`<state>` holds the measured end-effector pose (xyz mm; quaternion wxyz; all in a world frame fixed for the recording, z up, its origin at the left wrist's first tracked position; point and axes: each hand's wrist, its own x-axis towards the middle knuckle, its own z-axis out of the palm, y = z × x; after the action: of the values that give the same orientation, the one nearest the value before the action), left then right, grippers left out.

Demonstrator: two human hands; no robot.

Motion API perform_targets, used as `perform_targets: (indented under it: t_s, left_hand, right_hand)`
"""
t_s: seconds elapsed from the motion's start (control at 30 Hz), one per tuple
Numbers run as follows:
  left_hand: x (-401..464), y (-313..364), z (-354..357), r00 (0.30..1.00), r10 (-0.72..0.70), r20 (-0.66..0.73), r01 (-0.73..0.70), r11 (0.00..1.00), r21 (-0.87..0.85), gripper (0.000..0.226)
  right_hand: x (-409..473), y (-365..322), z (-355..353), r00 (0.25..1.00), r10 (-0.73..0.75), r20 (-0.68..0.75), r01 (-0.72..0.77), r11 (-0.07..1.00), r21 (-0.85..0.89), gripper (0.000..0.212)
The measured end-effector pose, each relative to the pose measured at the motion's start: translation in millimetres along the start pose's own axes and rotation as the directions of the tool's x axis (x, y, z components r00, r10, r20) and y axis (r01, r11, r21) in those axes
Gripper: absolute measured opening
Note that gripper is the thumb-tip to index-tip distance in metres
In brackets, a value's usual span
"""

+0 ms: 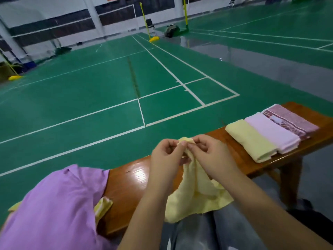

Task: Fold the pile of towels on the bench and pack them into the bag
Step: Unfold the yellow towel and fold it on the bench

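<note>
Running across the view: a glossy brown wooden bench [126,179]. Lying side by side toward its right end, edges touching: a folded yellow towel [250,139], a folded pink towel [272,132], a folded patterned mauve towel [292,121]. Resting at its left end: a purple fabric bag [54,204], yellow cloth [103,206] peeking out.

Beyond the bench [126,186] where I sit, a green court floor [90,98] with white lines spreads out. Far across it stand two yellow net posts [145,20], a black chair [150,24] just beside them. My grey jeans [207,231] show nearest.
</note>
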<state>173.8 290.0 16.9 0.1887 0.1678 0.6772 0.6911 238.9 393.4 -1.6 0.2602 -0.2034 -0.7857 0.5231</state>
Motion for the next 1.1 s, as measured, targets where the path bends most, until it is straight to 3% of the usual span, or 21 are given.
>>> perform_targets:
  t_s: [0.23, 0.5, 0.67, 0.73, 0.83, 0.93, 1.03, 1.1]
  left_hand:
    - [-6, -10, -3, 1.000, 0.009, -0.005, -0.008, 0.994, 0.108, 0.008]
    - [-8, -14, -4, 0.999, 0.030, 0.029, -0.034, 0.989, 0.147, 0.009]
    - [-10, -10, -6, 0.998, 0.023, 0.063, -0.031, 0.991, 0.133, 0.017]
    - [-12, -8, -8, 0.992, 0.010, 0.126, -0.028, 0.990, 0.140, 0.019]
    - [-12, -7, -14, 0.978, 0.021, 0.210, -0.047, 0.992, 0.119, 0.018]
    - [-7, -17, -27, 0.980, 0.160, 0.120, -0.179, 0.970, 0.162, 0.019]
    - [4, -38, -40, 0.967, 0.256, 0.009, -0.240, 0.893, 0.381, 0.044]
    - [11, -49, -48, 0.987, 0.162, 0.010, -0.149, 0.877, 0.457, 0.070]
  right_hand:
    - [-15, 4, -1, 0.997, -0.040, 0.065, 0.045, 0.996, -0.078, 0.010]
    - [-17, 3, 2, 1.000, -0.027, 0.009, 0.028, 0.999, -0.031, 0.011]
    - [-15, 5, 1, 0.997, -0.037, 0.068, 0.045, 0.991, -0.126, 0.033]
    - [-13, 8, -2, 0.996, -0.055, 0.064, 0.062, 0.991, -0.122, 0.031]
    - [-7, 8, -8, 0.996, -0.055, 0.070, 0.054, 0.998, 0.017, 0.017]
    - [-4, 1, -14, 0.991, -0.035, 0.129, 0.008, 0.980, 0.200, 0.012]
    - [-1, -8, -21, 0.987, -0.025, 0.158, -0.026, 0.949, 0.315, 0.018]
    - [1, -13, -27, 0.982, -0.049, 0.184, -0.022, 0.931, 0.364, 0.023]
